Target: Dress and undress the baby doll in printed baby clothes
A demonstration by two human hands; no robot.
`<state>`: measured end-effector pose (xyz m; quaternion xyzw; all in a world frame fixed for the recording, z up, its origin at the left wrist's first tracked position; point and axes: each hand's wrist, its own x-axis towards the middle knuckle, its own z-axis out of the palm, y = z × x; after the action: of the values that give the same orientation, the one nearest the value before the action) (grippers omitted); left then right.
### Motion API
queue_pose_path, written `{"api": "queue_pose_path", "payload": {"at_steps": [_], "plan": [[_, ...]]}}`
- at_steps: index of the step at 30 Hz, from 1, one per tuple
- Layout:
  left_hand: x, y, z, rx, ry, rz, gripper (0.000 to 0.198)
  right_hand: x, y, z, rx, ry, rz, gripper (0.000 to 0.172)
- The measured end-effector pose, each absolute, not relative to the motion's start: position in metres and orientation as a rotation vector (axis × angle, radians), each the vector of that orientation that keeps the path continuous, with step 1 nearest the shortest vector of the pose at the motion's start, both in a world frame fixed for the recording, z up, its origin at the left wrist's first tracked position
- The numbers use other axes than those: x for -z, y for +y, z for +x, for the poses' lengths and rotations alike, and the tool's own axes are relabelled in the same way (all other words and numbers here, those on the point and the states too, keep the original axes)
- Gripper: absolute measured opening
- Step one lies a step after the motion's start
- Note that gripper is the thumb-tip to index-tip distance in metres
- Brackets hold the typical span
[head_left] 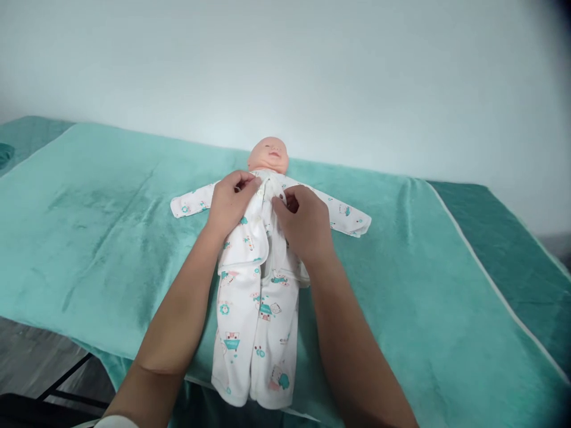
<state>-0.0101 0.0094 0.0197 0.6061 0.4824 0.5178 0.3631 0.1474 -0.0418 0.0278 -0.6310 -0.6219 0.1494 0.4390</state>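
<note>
left hand [232, 202] and right hand [306, 223] both curling tight, pinching romper [256, 309] front edges at doll [268, 153] chest; opening lying between them, long axis running away from me

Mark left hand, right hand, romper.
left hand [232, 202]: head view, back of the hand, at the collar.
right hand [306, 223]: head view, back of the hand, on the chest opening.
romper [234, 321]: head view, leg fabric.

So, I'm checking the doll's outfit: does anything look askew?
Yes. The romper gapes open at the waist, a flap sticking out below the right hand. It and the left hand pinch the front edges at the chest. The doll lies straight on the towel.
</note>
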Motion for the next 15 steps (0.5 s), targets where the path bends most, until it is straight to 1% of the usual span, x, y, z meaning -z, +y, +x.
{"api": "queue_pose_path", "payload": {"at_steps": [5,10,15], "plan": [[-0.027,0.002,-0.016,-1.19,1.145,1.67,0.02,-0.032,-0.04,0.159,-0.61,-1.444,-1.451,0.013],[-0.033,0.0,-0.02,-1.089,1.132,1.787,0.012,-0.027,-0.036,0.168,-0.861,-1.23,-1.346,0.016],[-0.034,0.0,-0.022,-1.054,1.142,1.81,0.011,-0.024,-0.035,0.166,-1.012,-1.136,-1.279,0.017]]}}
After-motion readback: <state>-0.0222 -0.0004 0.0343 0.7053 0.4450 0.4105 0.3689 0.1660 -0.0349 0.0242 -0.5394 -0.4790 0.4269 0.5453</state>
